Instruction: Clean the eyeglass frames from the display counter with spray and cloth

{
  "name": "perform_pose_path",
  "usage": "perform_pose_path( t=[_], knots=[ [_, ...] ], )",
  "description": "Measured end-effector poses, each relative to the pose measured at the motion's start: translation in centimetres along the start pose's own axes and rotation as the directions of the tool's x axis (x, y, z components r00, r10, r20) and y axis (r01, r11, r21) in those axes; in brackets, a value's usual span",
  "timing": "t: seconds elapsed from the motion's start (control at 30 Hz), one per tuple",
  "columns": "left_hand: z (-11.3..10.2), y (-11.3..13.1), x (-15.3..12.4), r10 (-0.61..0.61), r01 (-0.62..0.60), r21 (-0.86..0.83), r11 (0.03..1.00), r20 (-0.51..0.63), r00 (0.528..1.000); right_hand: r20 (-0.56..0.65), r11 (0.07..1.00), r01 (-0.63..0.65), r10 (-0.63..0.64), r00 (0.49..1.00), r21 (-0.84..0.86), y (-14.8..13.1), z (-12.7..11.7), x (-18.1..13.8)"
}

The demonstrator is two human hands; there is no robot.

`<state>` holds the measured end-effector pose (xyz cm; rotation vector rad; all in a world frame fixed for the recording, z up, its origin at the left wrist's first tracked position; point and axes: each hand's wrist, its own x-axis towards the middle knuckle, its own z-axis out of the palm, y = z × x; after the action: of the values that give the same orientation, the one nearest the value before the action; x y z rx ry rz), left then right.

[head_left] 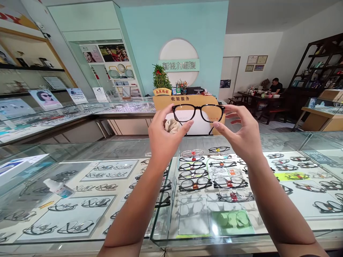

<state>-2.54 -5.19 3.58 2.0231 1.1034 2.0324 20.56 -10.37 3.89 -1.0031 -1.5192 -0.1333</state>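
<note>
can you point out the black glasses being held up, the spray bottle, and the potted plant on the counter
black glasses (198,112): head view, on the bridge
spray bottle (57,188): head view, on its body, lying on the glass case
potted plant (161,80): head view, on the foliage

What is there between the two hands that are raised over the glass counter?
In the head view, black-framed glasses span the gap: the left hand pinches one end and the right hand the other, above the glass counter.

Both hands lift black glasses (198,112) level: left hand (164,137) pinches one end, right hand (241,134) the other, a cloth (171,125) tucked behind the left fingers, display case (80,228) below.
</note>
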Motion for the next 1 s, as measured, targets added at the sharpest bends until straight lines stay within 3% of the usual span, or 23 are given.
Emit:
perform_pose_path(
  t=[0.23,0.4,1.0],
  knots=[
    [0.3,0.3,-0.2,-0.144,0.147,-0.085,0.985,0.040,0.989,-0.028,0.999,-0.002,0.000,1.000,-0.052,0.4,-0.2,0.2],
    [0.3,0.3,-0.2,-0.160,0.162,-0.112,0.980,0.028,0.987,-0.021,0.999,-0.023,0.022,1.000,-0.049,0.5,-0.3,0.2],
    [0.9,0.1,-0.8,0.145,-0.140,0.061,0.988,-0.091,0.985,0.109,0.991,-0.098,0.108,0.988,-0.095,1.1,0.4,0.3]
  ],
)
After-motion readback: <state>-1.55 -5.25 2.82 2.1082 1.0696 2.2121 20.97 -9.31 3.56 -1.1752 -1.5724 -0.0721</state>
